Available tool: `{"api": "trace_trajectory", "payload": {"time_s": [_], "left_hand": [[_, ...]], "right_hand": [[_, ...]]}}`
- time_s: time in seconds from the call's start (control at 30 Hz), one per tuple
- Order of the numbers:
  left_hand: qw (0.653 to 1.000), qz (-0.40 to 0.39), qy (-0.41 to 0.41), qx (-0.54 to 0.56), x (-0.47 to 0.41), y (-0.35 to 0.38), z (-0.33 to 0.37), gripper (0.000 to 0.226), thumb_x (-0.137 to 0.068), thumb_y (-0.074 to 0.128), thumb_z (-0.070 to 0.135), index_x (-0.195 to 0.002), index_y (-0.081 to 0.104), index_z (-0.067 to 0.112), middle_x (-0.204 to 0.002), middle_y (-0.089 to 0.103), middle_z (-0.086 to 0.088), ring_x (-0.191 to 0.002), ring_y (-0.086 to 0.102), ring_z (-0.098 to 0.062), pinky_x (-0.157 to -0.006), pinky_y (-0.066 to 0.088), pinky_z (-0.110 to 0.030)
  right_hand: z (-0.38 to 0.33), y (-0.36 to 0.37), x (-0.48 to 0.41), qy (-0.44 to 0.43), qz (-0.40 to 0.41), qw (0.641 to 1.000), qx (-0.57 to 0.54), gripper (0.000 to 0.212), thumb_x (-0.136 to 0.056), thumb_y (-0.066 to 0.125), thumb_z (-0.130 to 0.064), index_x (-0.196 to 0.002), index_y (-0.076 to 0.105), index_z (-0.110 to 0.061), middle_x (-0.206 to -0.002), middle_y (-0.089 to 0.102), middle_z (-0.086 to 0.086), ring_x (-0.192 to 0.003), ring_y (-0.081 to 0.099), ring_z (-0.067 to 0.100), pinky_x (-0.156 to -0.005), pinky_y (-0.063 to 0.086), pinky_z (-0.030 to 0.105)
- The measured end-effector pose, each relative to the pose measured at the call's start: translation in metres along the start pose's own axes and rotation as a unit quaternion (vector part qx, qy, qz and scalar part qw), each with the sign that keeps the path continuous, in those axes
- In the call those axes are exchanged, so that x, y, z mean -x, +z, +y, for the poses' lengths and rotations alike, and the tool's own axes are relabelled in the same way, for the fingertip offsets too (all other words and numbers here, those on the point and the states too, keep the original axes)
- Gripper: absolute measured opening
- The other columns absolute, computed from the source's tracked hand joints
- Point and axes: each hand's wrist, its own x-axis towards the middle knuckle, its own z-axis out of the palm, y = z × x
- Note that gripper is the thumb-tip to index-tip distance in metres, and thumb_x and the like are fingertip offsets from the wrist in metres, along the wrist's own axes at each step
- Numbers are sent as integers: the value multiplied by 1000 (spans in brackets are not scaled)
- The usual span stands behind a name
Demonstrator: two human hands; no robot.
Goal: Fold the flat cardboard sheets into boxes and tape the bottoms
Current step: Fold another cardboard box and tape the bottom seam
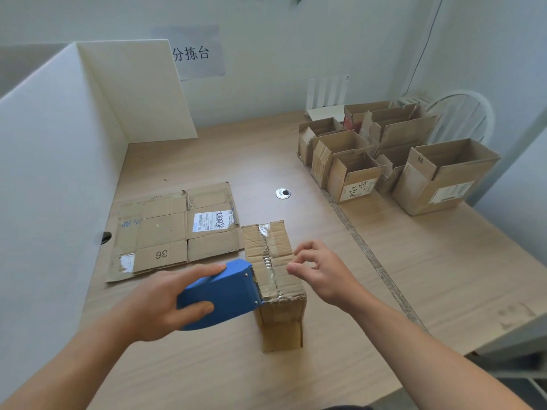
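A small cardboard box (278, 279) stands bottom-up on the table's near middle, with clear tape along its centre seam. My left hand (159, 306) grips a blue tape dispenser (220, 294) whose toothed edge meets the box's top at its left side. My right hand (318, 269) hovers at the box's right edge, fingers curled in a pinch; whether tape is between them is unclear. A flat cardboard sheet (171, 232) with a white label and "36" lies left of the box.
Several folded open boxes (381, 161) stand grouped at the table's far right. A white partition (59, 161) walls off the left side. A round metal cable grommet (282, 193) sits in the tabletop. A white chair (464, 113) is behind the boxes.
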Motion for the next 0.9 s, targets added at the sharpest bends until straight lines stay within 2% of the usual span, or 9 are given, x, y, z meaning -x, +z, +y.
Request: {"api": "trace_trajectory", "payload": {"time_s": [0.07, 0.13, 0.2, 0.27, 0.37, 0.43, 0.57, 0.73, 0.9], "left_hand": [[999, -26, -33, 12, 4, -12, -7, 60, -74, 53, 69, -131, 33, 72, -114, 66, 26, -93, 63, -2, -80, 50, -22], [996, -52, -75, 26, 4, -22, -11, 59, -67, 56, 69, -123, 39, 75, -106, 66, 29, -92, 63, 1, -76, 51, -19], [989, -86, -115, 32, -5, -28, -8, 51, -65, 59, 63, -115, 50, 72, -103, 64, 34, -94, 61, 7, -77, 50, -17], [981, -126, -144, 39, -20, -27, -3, 40, -74, 67, 51, -111, 60, 62, -99, 65, 34, -93, 61, 9, -79, 50, -18], [970, -173, -168, 40, -39, -25, 2, 30, -84, 71, 38, -109, 66, 53, -95, 68, 34, -88, 63, 9, -80, 50, -18], [964, -190, -184, 29, -46, -24, 3, 27, -86, 70, 36, -106, 67, 53, -94, 69, 32, -86, 63, 11, -80, 50, -18], [953, -219, -208, 28, -51, -20, 2, 33, -70, 64, 52, -102, 67, 57, -98, 70, 27, -91, 65, 4, -89, 52, -28], [950, -215, -224, 39, -52, -18, 0, 38, -65, 60, 52, -102, 68, 56, -98, 71, 25, -93, 66, -1, -92, 52, -35], [946, -215, -238, 50, -51, -20, 1, 38, -66, 60, 51, -103, 69, 54, -99, 71, 22, -93, 66, -3, -91, 52, -33]], "right_hand": [[16, -17, 9, 46, 49, 997, -27, 19, -89, 73, -23, -73, 68, -12, -105, 56, -6, -96, 56, 2, -89, 39, 15], [31, -27, 21, 107, 59, 990, -65, 21, -90, 71, -23, -80, 66, -5, -104, 57, -4, -93, 58, 9, -89, 43, 26], [40, -24, 28, 162, 38, 983, -83, 19, -91, 68, -22, -79, 64, -8, -104, 57, 2, -93, 59, 14, -89, 47, 34], [44, -17, 29, 187, 51, 978, -81, 22, -92, 67, -22, -73, 62, -13, -95, 55, 5, -86, 57, 19, -84, 47, 38], [46, -12, 27, 209, 47, 973, -80, 27, -92, 67, -26, -70, 54, -17, -72, 44, -2, -69, 40, 15, -71, 36, 33], [52, -10, 26, 227, 39, 971, -68, 28, -91, 67, -28, -69, 52, -18, -62, 39, -7, -60, 35, 12, -64, 31, 30], [59, -5, 25, 250, 43, 966, -48, 26, -91, 68, -29, -72, 53, -18, -61, 38, -7, -51, 31, 8, -53, 26, 26], [67, 1, 22, 268, 53, 961, -50, 27, -91, 67, -31, -74, 51, -18, -59, 36, -7, -56, 31, 12, -55, 26, 27], [71, 2, 20, 271, 47, 960, -50, 29, -91, 68, -32, -73, 51, -18, -56, 35, -10, -56, 32, 12, -59, 27, 27]]}}
